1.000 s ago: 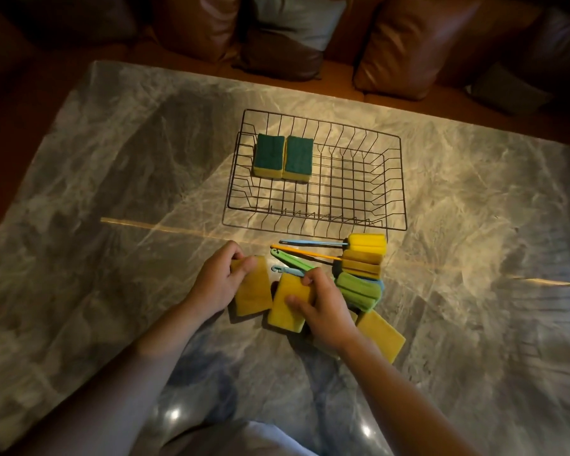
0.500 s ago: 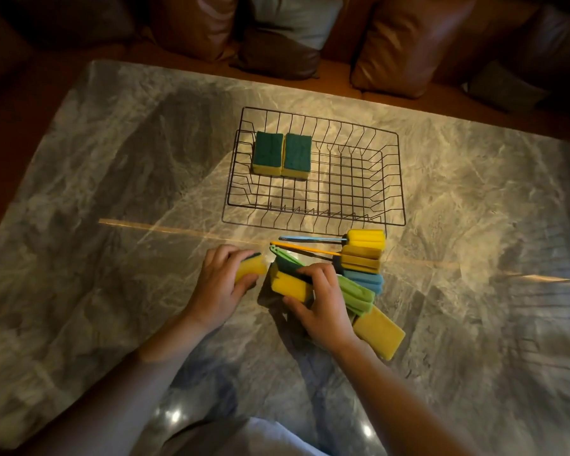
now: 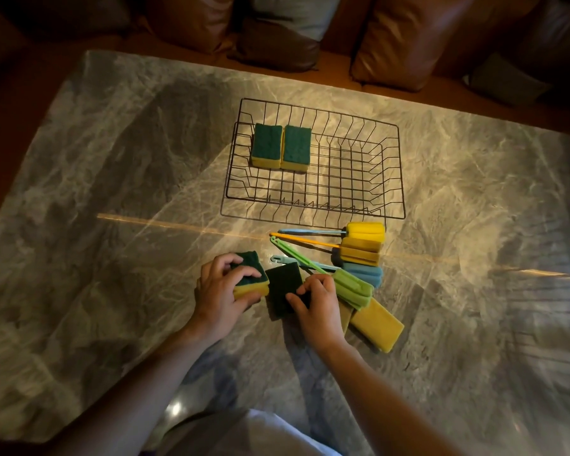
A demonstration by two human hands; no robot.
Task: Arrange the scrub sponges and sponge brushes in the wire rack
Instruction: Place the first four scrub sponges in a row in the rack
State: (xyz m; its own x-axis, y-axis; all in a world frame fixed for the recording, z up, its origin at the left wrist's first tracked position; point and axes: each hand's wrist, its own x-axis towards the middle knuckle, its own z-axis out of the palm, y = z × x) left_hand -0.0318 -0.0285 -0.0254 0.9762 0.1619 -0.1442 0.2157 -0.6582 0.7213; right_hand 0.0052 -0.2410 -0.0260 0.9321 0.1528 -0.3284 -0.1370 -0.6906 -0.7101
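A black wire rack (image 3: 392, 212) stands on the marble table, with two scrub sponges (image 3: 281, 150) side by side, green side up, in its far left corner. My left hand (image 3: 218, 292) grips a yellow and green scrub sponge (image 3: 251, 274) in front of the rack. Beside it, a second sponge (image 3: 282, 287) lies green side up under the fingertips of my right hand (image 3: 320, 302). Several sponge brushes (image 3: 359, 255) with coloured handles lie in a heap right of my hands. Another sponge (image 3: 377, 325) lies yellow side up near my right wrist.
The grey marble table (image 3: 112, 225) spreads wide on both sides of the rack. Brown leather cushions (image 3: 418, 37) line a sofa beyond the table's far edge. A light cloth on my lap (image 3: 244, 436) shows at the bottom.
Both hands have turned their sponges over from yellow side up to green side up. The rack and brushes have stayed in place.
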